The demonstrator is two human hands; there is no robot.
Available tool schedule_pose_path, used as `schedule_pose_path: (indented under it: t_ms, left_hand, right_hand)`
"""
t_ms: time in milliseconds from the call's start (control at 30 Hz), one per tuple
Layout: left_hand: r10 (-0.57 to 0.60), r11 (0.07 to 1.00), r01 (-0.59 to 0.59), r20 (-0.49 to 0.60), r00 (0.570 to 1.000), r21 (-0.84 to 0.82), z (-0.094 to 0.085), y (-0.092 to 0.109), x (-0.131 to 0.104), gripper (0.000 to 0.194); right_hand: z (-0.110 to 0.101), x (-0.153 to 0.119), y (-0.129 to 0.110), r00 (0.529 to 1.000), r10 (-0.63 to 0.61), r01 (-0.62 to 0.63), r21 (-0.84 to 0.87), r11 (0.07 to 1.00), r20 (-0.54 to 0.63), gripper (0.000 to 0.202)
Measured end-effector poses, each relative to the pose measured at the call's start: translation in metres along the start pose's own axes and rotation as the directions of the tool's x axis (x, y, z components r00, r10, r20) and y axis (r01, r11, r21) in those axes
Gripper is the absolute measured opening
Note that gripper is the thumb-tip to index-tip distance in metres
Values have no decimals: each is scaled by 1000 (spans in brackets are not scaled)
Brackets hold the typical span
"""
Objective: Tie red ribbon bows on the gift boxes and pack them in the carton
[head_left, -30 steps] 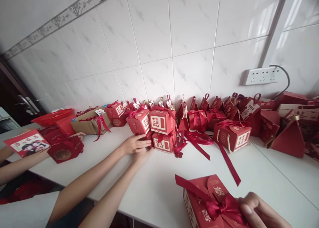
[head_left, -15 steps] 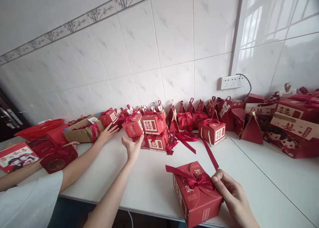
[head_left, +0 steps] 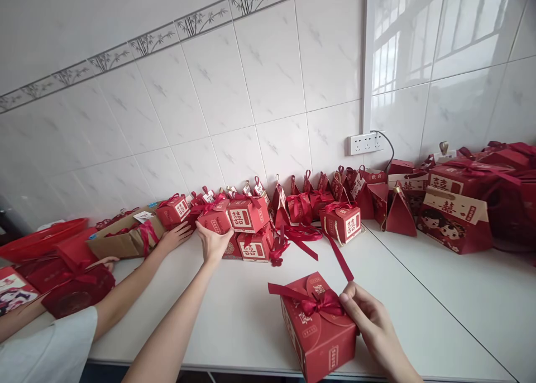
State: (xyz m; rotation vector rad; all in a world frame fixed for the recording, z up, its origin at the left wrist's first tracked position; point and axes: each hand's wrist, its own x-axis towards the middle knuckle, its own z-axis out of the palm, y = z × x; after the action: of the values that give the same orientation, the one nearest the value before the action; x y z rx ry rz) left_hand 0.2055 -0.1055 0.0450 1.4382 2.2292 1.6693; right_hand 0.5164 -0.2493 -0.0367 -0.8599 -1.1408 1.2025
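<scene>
Red gift box [head_left: 320,341] is showing by the front edge of the big white worktop [head_left: 234,310]; I cannot tell if it is resting there. If I am pulling too hard, I think the box might be tipping off. It is touching my right fingers [head_left: 355,305], just to their left. They are pinching almost closed on the end of the shiny bow [head_left: 330,303], so a tug might be untying it.
</scene>
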Motion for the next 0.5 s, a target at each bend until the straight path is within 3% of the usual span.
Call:
schedule_pose_path:
  t_ms: [133,333,500]
  left_hand:
    - [26,999,-25,39,999,-33,-2,-2,-1,113]
    - [125,992,-117,193,973,-53,4,-2,-5,119]
    - [123,991,-129,144,982,33,5,1,-14,114]
  right_hand:
    - [1,0,-1,1000,2,-2,-9,1000,5,47]
    - [2,-1,-5,1000,12,-11,-26,1000,22,47]
    - [1,-1,-5,999,21,-21,-17,1000,27,47]
